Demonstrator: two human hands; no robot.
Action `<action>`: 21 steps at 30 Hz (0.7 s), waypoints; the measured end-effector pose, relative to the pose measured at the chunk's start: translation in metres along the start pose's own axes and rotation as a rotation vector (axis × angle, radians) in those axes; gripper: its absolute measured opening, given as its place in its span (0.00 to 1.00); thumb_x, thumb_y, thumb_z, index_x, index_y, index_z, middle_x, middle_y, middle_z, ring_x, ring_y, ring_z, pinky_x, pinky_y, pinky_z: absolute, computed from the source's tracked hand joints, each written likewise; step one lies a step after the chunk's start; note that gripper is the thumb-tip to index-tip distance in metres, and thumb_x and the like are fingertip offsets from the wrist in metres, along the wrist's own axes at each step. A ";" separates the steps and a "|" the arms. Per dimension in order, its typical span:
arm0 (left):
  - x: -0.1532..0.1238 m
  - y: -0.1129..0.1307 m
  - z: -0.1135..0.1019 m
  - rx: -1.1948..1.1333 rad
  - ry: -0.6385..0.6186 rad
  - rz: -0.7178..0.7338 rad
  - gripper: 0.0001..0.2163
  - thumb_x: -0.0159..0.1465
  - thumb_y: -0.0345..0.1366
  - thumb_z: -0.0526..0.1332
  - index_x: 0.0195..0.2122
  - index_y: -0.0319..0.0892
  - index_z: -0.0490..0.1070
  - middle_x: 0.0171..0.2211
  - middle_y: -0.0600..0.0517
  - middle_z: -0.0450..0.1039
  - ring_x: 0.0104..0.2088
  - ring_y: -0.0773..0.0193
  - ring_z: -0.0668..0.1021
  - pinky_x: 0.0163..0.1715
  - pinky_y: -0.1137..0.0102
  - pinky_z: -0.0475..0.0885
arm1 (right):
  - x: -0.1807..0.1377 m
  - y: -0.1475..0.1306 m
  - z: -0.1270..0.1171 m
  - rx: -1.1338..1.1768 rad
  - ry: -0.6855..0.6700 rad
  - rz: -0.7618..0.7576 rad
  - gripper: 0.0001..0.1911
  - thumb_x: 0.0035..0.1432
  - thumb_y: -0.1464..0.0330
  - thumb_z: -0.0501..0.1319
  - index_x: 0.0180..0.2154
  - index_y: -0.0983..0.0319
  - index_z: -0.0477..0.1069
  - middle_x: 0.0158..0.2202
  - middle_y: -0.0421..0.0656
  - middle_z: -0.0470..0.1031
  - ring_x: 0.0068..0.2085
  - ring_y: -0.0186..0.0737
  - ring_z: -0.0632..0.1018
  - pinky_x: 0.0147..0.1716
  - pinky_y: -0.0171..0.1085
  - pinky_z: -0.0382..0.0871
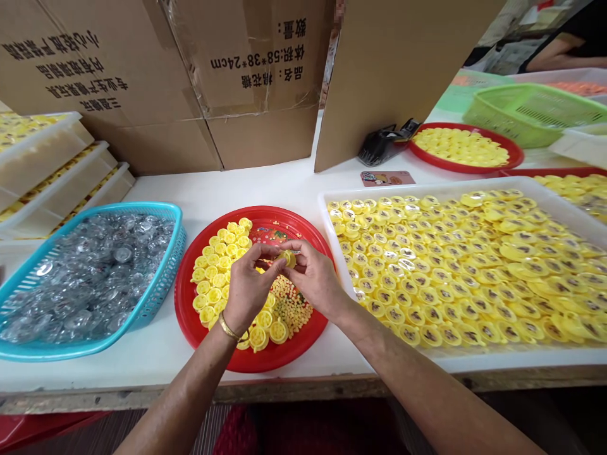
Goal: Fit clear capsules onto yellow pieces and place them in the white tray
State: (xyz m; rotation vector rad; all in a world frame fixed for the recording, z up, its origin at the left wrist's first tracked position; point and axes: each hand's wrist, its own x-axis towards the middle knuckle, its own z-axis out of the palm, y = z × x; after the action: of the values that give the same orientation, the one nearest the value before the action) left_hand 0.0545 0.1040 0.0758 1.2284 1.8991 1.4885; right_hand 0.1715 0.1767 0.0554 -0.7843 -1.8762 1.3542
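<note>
Both hands meet above a round red tray point(190, 328). My left hand point(251, 284) and my right hand point(310, 275) pinch one small yellow plastic piece point(286, 258) between their fingertips; the fingers cover part of it. Under and beside my left hand, small round yellow cups point(213, 278) with a moulded pattern inside cover the tray's left and front. A heap of tiny yellowish and green discs point(291, 306) lies below my right hand. More tiny coloured bits point(272, 234) are scattered at the tray's back.
On the left stands a blue basket point(177, 234) of clear plastic covers point(109, 265), with stacked bins point(85, 129) behind. At right, a white bin point(327, 202) holds rows of yellow pieces. Cardboard boxes point(256, 139) wall the back, near a card point(386, 179) and a red tray point(515, 155).
</note>
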 end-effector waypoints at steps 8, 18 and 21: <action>-0.006 0.004 0.015 0.205 0.132 0.177 0.13 0.56 0.30 0.67 0.43 0.41 0.74 0.34 0.51 0.73 0.31 0.67 0.74 0.34 0.69 0.72 | -0.001 0.001 -0.001 -0.147 0.087 -0.052 0.11 0.55 0.70 0.59 0.42 0.59 0.64 0.45 0.46 0.75 0.33 0.37 0.78 0.35 0.39 0.73; -0.003 0.008 0.019 0.235 0.101 0.221 0.10 0.56 0.29 0.67 0.40 0.42 0.76 0.32 0.53 0.71 0.30 0.68 0.72 0.32 0.70 0.71 | -0.003 0.001 -0.002 -0.197 0.139 -0.104 0.11 0.54 0.72 0.58 0.41 0.60 0.63 0.44 0.46 0.75 0.32 0.36 0.77 0.33 0.38 0.72; -0.003 0.008 0.019 0.232 0.100 0.191 0.10 0.56 0.30 0.67 0.40 0.42 0.76 0.31 0.53 0.70 0.29 0.68 0.72 0.30 0.71 0.70 | -0.003 0.002 -0.002 -0.242 0.149 -0.122 0.10 0.54 0.73 0.57 0.41 0.60 0.63 0.41 0.45 0.76 0.34 0.37 0.77 0.34 0.38 0.71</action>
State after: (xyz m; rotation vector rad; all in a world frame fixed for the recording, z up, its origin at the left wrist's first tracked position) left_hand 0.0742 0.1123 0.0765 1.5007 2.1186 1.4794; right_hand 0.1751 0.1764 0.0533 -0.8506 -1.9563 0.9791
